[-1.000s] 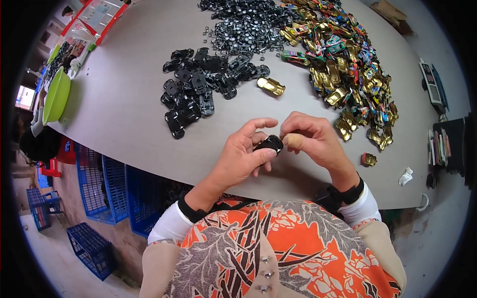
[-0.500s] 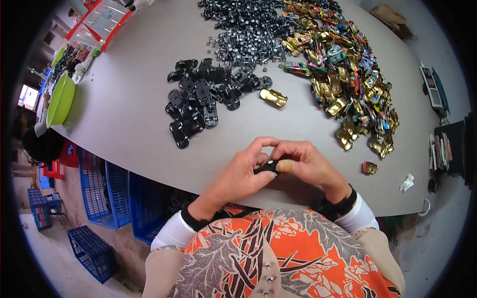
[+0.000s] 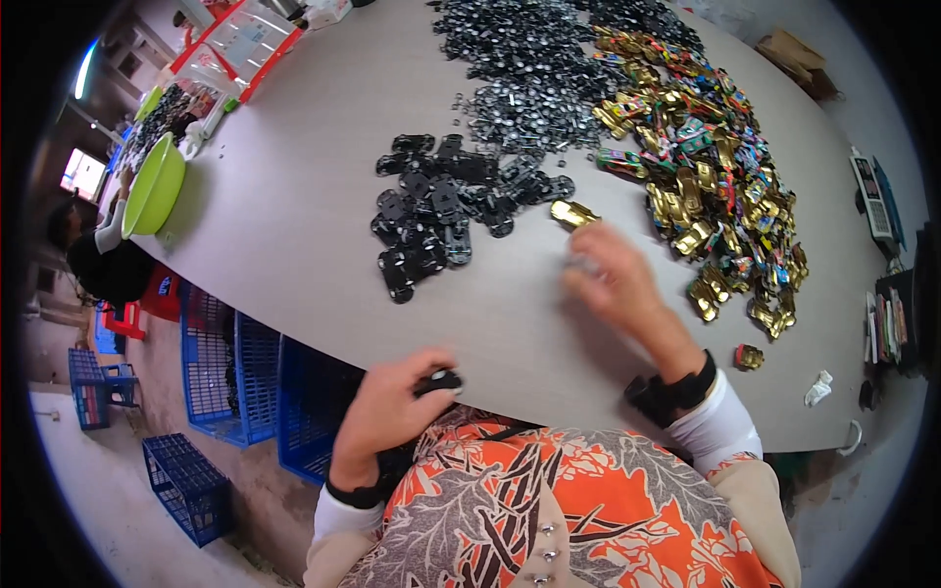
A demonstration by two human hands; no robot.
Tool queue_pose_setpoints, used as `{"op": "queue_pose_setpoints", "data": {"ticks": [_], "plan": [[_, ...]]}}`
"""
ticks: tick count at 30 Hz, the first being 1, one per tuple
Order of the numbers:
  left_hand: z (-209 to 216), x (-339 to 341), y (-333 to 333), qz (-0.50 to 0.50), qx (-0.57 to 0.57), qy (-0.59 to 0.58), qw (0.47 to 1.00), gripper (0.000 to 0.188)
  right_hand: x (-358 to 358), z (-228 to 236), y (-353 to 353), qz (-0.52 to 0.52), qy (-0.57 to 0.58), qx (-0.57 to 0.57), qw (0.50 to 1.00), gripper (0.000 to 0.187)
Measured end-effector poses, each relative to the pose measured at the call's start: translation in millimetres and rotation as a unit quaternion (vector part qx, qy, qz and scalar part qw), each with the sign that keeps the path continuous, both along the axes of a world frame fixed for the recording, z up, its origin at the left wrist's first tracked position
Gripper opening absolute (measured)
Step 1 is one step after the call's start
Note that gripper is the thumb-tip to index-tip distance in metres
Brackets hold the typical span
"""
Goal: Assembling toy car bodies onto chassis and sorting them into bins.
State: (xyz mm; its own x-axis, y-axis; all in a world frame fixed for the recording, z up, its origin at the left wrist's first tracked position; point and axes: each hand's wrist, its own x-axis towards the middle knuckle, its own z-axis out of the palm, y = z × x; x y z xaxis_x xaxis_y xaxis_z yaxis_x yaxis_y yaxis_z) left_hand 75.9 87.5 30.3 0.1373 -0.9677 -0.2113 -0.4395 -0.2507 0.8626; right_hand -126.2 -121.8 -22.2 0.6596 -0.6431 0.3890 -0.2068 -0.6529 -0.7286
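Observation:
Low over the table's front edge, my left hand [image 3: 392, 397] is closed round a black toy car chassis [image 3: 438, 380], with its dark end showing between thumb and fingers. My right hand [image 3: 618, 279] is raised over the table beside a single gold toy car body [image 3: 573, 214]. Its fingers are curled and smeared by motion; a greyish spot shows between them that I cannot make out. Ahead lies a heap of black toy car chassis [image 3: 446, 201]. To the right spreads a big pile of gold and coloured car bodies [image 3: 691, 191].
Small wheel parts [image 3: 529, 108] cover the far middle of the grey table [image 3: 294, 225]. One red-and-gold car body [image 3: 749, 357] and a crumpled tissue [image 3: 817, 388] lie at right. A green basin [image 3: 155, 191] stands at the left edge; blue crates [image 3: 211, 367] are below. Another person [image 3: 98, 250] sits at far left.
My hands have parted: the left drew back leftward, keeping the black chassis, while the right moved forward toward the gold car body. The whole view has shifted slightly.

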Motion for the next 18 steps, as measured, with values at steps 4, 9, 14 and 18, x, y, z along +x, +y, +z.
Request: {"op": "queue_pose_setpoints", "data": {"ticks": [4,9,14,18], "plan": [[12,45,39,0.110,0.089,-0.154,0.978,0.025,1,-1,-30,-0.037,0.095,-0.120,0.987,0.023],[8,61,25,0.148,0.022,-0.298,0.943,0.022,1,-19,-36,-0.080,0.114,-0.093,0.986,0.016],[3,44,-67,0.143,-0.179,-0.297,0.927,0.014,-11,-2,-36,-0.016,0.052,0.289,0.956,0.011],[-11,39,-136,0.023,-0.212,-0.412,0.886,0.021,-23,-13,-38,0.001,0.081,0.369,0.926,0.012]]}}
